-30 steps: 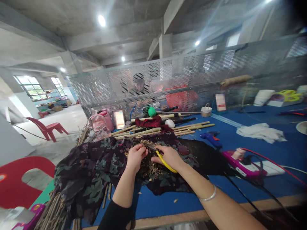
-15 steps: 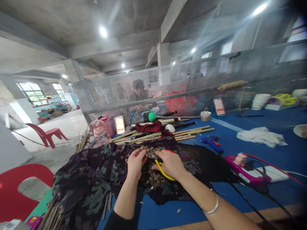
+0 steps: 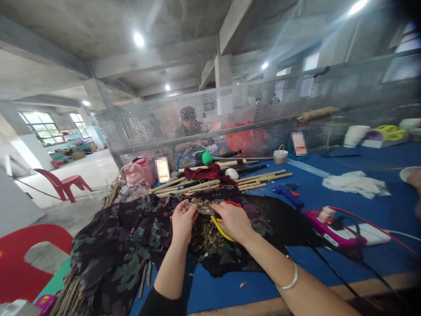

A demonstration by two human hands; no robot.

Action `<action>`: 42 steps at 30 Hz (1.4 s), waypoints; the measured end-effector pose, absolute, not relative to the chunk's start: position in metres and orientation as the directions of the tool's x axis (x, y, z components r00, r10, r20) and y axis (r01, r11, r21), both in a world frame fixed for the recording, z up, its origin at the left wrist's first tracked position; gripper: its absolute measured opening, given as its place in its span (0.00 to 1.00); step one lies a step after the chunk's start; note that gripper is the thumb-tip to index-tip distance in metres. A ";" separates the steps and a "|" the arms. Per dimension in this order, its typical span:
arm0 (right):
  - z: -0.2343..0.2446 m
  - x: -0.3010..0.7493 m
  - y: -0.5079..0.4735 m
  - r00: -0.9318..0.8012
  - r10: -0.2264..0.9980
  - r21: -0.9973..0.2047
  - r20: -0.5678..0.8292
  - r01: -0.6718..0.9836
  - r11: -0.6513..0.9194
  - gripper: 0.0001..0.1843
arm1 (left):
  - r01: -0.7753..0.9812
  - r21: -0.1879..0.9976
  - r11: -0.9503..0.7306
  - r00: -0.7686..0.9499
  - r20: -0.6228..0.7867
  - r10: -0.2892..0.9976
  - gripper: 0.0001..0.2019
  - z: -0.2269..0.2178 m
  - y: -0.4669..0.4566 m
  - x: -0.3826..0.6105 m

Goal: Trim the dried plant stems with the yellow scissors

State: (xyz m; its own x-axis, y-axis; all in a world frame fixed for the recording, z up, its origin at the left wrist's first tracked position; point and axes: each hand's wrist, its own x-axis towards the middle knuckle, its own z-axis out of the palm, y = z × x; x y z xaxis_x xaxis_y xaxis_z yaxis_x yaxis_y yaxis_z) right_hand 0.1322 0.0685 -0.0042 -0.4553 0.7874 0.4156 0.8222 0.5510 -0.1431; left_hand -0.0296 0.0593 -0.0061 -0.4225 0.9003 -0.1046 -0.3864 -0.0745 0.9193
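- Yellow shows under the right hand (image 3: 234,221): its grip is clenched round the handle of a pair of cutters (image 3: 219,229), whose grey metal head points left toward the other hand. A red curve shows just above the knuckles.
- Pinched shut is the grip of the left hand (image 3: 182,221), thumb and fingertips closed on a dried stem (image 3: 197,206). The stem is held just above the cloth and meets the head of the cutters between the two hands.
- Under both hands lies a heap of dry plant scraps (image 3: 205,237), resting on a dark floral cloth (image 3: 125,237) spread over the near left part of the blue table (image 3: 296,263).
- A silver bangle (image 3: 289,281) sits on the right forearm.
- Beyond the floral cloth, pale bamboo sticks (image 3: 256,180) lie across the table, with a dark red rag (image 3: 205,172) and a green ball (image 3: 207,158) by them.
- A pink bottle (image 3: 136,177) stands at the table's far left edge.
- Right of the floral cloth are a blue glue gun (image 3: 287,193) and a pink power strip (image 3: 332,228) with cables. A white cloth (image 3: 357,182) lies farther off.
- A perforated metal screen (image 3: 263,109) closes the table's far side, and another person (image 3: 189,131) sits behind it.
- A red chair (image 3: 62,184) stands on the floor at left.
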 end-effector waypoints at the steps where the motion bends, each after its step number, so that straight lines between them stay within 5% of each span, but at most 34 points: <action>1: -0.003 0.133 0.069 -0.454 0.779 -0.129 0.431 0.824 0.552 0.18 | -0.393 0.915 -0.090 -0.427 -0.096 0.899 0.18 -0.005 0.059 -0.030; 9: -0.006 0.142 0.084 -0.351 0.791 -0.227 0.502 0.829 0.511 0.18 | -0.489 0.832 -0.264 -0.535 -0.046 0.844 0.11 -0.003 0.067 -0.046; 20: -0.018 0.135 0.086 -0.312 0.794 -0.381 0.522 0.748 0.544 0.21 | -0.500 0.841 -0.208 -0.440 -0.039 0.897 0.12 -0.009 0.066 -0.036; 25: -0.016 0.134 0.083 -0.324 0.821 -0.487 0.470 0.681 0.547 0.29 | -0.599 0.791 -0.129 -0.401 -0.157 0.902 0.07 -0.003 0.062 -0.033; 29: -0.014 0.133 0.080 -0.381 0.802 -0.468 0.459 0.664 0.583 0.29 | -0.642 0.763 -0.072 -0.349 -0.208 0.914 0.09 0.000 0.060 -0.032; 42: -0.013 0.130 0.076 -0.417 0.781 -0.452 0.466 0.646 0.615 0.31 | -0.654 0.746 -0.127 -0.239 -0.044 0.970 0.08 -0.004 0.058 -0.021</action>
State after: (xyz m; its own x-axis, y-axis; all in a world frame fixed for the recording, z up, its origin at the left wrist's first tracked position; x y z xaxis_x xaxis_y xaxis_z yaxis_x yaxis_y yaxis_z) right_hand 0.1299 0.0764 -0.0128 -0.4166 0.7808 0.4657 0.6463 0.6146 -0.4523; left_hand -0.0214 0.0584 -0.0044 -0.2387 0.9701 -0.0439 -0.6539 -0.1271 0.7458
